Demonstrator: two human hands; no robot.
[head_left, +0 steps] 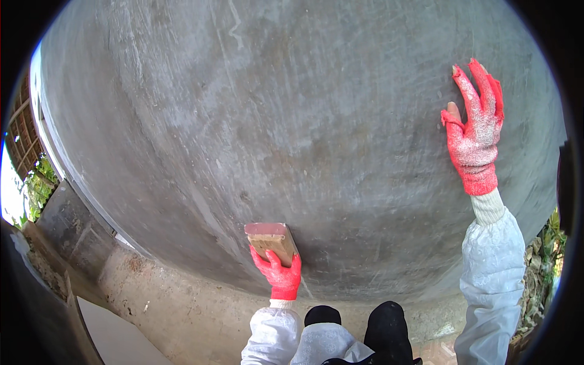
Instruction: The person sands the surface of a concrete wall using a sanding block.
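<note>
My left hand [283, 280], in a red glove, grips a sanding block [271, 239] low on the wall. The block is a wooden piece with a reddish-pink strip along its top end. It appears to rest against the grey plastered wall [292, 121], which has pale streaks and darker patches. Farther right and higher up, my right hand [477, 137] lies on the same surface with fingers stretched and apart, holding nothing. Its red glove is dusted whitish, and bare fingertips poke through. The block's face toward the wall is hidden.
Below the wall runs a dusty tan floor [194, 319], with my dark shoes [387, 331] on it. A white panel [115, 334] lies at the lower left, near a low grey wall [76, 222]. Stones and plants [540, 274] show at the right edge.
</note>
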